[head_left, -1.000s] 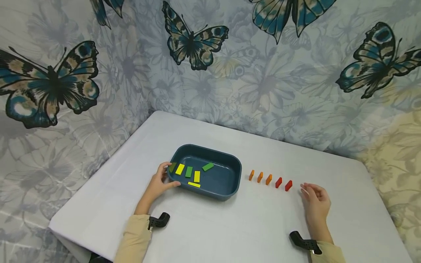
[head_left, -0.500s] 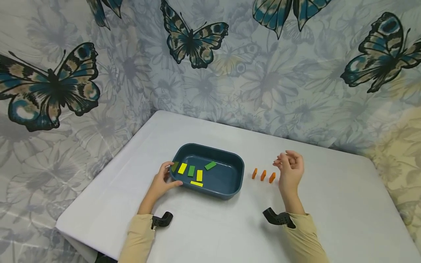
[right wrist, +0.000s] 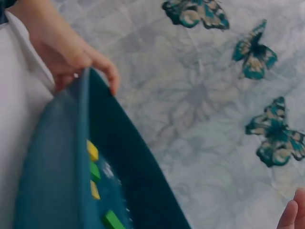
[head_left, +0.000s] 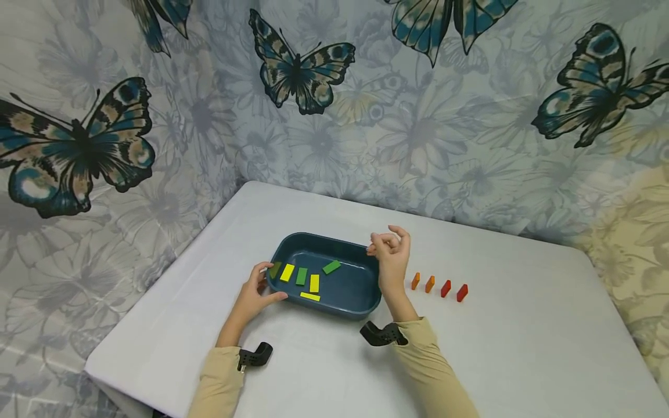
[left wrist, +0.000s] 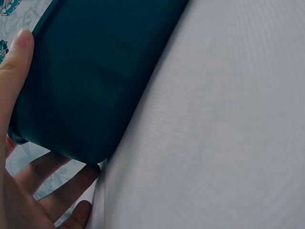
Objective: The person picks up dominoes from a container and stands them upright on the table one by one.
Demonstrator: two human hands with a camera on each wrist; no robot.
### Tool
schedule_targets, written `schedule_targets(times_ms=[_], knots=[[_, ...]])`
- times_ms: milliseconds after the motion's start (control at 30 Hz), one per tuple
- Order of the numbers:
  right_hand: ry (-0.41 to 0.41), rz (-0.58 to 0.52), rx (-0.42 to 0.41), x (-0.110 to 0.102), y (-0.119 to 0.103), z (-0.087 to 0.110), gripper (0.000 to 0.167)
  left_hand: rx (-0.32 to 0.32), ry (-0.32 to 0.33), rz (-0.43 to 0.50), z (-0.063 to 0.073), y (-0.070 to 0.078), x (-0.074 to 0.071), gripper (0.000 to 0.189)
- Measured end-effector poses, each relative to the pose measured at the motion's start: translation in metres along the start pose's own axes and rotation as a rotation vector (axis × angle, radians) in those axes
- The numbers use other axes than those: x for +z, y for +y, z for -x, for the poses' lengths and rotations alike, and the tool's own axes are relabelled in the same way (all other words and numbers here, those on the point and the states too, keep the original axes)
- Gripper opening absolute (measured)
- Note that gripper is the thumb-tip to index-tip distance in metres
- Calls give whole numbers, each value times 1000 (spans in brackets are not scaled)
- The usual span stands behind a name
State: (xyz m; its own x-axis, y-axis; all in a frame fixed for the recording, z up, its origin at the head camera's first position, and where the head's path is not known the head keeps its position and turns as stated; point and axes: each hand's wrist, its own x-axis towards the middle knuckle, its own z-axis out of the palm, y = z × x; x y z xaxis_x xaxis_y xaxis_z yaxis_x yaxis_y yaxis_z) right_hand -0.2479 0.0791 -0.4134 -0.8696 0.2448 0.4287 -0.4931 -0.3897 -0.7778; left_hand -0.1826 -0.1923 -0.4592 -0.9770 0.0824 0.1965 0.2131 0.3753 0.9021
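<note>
My left hand [head_left: 251, 299] grips the left end of a dark teal tray [head_left: 350, 287], thumb on the near rim and fingers over the end wall. In the left wrist view the thumb [left wrist: 16, 67] lies along the tray wall. Several green dominoes [head_left: 331, 267] and yellow dominoes [head_left: 314, 283] lie in the tray's left and middle part. Above the tray's right end is my right hand [head_left: 393, 264], its fingers bent. Whether it holds anything is hidden; only its fingertips [right wrist: 291, 217] enter the right wrist view.
To the right of the tray, orange dominoes [head_left: 430, 284] and red dominoes [head_left: 462, 292] stand upright in a spaced row. The right hand and forearm are close to the row's left end. A white cloth covers the table [head_left: 522, 325]; butterfly-patterned fabric hangs behind.
My right hand has moved left from the row's right end, passing over the dominoes to the tray's right end. The left hand keeps its hold on the tray.
</note>
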Motion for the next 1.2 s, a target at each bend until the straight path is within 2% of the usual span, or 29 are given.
schedule_targets(times_ms=[133,267,333,400,533,633,700,800,900,1033,1200], knots=[[-128,155,-10,18,3,12,36,5,1,3,1,-1,0,69],[-307,368,-87,35,4,25,30,12,8,7,1,-3,0,70],[-392,431,-88,40,7,30,28,17,17,6,1,-4,1,70],[-461,473,-56,44,12,35,26,24,22,1,0,-7,1,69],[-555,589,45,43,29,40,23,30,14,3,-5,-28,3,71],[-643,713,76,42,38,43,21,29,9,6,-8,-42,5,73],[-710,783,87,43,40,45,22,34,10,2,-7,-45,6,72],[-808,844,125,45,45,48,26,42,13,18,-6,-48,6,72],[-873,910,168,47,49,50,26,54,10,26,-5,-46,6,71],[-928,962,209,48,52,51,21,54,14,22,-6,-45,6,70],[-981,954,281,47,56,50,16,22,28,0,-5,-45,6,71]])
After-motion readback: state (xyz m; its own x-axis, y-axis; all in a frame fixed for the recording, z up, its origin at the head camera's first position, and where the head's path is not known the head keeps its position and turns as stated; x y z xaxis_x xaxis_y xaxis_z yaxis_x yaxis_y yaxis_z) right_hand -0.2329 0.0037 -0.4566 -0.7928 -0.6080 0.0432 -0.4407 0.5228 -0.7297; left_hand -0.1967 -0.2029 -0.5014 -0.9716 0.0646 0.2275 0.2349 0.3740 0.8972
